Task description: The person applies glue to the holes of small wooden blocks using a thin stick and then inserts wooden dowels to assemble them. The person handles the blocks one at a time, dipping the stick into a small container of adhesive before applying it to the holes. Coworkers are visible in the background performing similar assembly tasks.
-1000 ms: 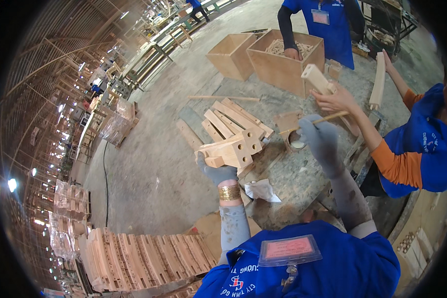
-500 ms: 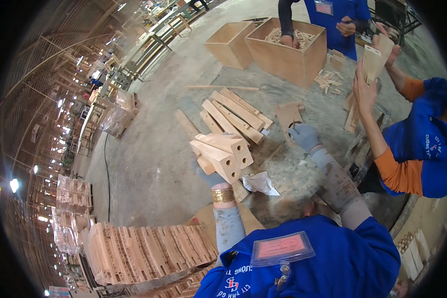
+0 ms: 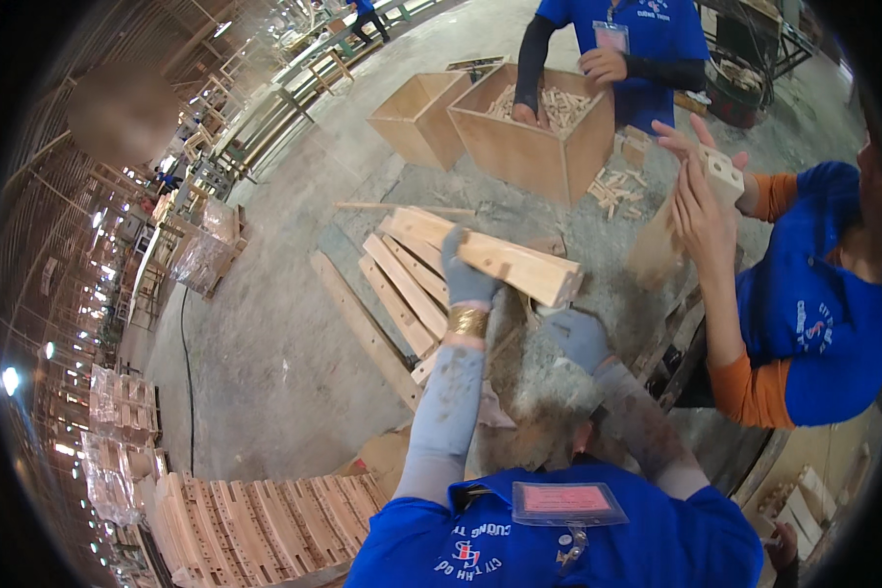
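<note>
Workshop hall, grey concrete floor [image 3: 265,363].
Rows of stacked timber frames [image 3: 88,255] line the left side, lit by bright spot lamps [image 3: 10,380]. Two open plywood crates [image 3: 519,137] stand ahead; slatted wooden parts [image 3: 265,514] are stacked low left.

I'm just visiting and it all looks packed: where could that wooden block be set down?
Bare concrete floor lies left of the long slat, up to the black cable. Crowded: the plank stack under the left hand holding the wooden block, and the scraps beside the open crate.
</note>
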A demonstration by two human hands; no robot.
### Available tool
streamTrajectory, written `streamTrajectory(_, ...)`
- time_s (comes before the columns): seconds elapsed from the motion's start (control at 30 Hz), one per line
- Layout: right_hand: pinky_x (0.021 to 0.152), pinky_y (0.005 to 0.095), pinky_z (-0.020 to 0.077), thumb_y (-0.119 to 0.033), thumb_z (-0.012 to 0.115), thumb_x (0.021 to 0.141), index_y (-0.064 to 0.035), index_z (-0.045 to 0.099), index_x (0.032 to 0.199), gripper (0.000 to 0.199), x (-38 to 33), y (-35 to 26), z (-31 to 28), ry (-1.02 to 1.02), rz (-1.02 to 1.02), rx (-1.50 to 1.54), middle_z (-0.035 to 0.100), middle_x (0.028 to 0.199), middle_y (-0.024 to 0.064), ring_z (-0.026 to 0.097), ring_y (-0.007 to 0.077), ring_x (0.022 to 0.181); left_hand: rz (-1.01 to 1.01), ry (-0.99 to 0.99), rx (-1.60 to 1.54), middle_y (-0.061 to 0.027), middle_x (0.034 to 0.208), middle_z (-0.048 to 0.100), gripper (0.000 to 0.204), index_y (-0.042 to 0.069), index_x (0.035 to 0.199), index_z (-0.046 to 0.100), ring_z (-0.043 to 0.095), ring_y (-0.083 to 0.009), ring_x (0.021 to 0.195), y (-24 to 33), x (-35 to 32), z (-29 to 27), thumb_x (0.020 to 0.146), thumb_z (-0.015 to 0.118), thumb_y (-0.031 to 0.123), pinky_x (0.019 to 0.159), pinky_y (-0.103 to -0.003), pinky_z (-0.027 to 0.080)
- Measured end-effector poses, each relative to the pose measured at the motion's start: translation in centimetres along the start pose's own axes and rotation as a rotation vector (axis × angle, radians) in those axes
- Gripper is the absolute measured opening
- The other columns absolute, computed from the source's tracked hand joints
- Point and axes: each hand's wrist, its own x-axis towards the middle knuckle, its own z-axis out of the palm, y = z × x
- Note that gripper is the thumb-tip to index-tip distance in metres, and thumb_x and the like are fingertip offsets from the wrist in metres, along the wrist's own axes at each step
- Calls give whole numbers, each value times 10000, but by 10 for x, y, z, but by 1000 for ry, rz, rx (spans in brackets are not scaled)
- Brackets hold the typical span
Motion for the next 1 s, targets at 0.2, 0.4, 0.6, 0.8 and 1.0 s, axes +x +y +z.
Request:
streamTrajectory(0.2,592,338,473,-203,625,798,-102,636,866,122,0,-4,-6,88,-264,-37,609,806,75,590,260,673,-799,-14,-1204,-94,959,517,371,40,1063,495,541,-227,882,-56,45,122,726,615,136,776,-381,487)
streamTrajectory(0.4,602,355,465,-170,627,788,-77,616,895,142,7,-5,-22,-75,-197,-32,587,801,83,583,265,702,-718,23,-882,-128,913,563,383,25,1025,539,572,-248,828,-95,53,194,739,625,264,715,-370,492)
streamTrajectory(0.6,612,381,471,-160,596,790,-72,622,909,151,5,6,-16,-28,-528,-220,598,810,85,587,266,711,11,-455,486,-199,1084,587,313,37,1122,538,572,-364,954,-125,46,191,837,510,162,817,-444,460)
streamTrajectory(0.8,576,409,461,-238,539,769,-142,622,801,132,9,1,25,-202,-30,-134,608,743,109,600,290,691,-18,-668,453,-183,1183,483,468,57,1225,408,468,-326,1067,-160,21,16,819,565,230,905,-410,375)
streamTrajectory(1.0,541,447,454,-235,562,754,-127,583,719,115,4,-29,13,-72,54,-258,579,654,114,594,316,619,35,-790,439,-173,1345,344,731,73,1357,238,327,-329,1224,-172,45,-136,792,639,309,1030,-403,260)
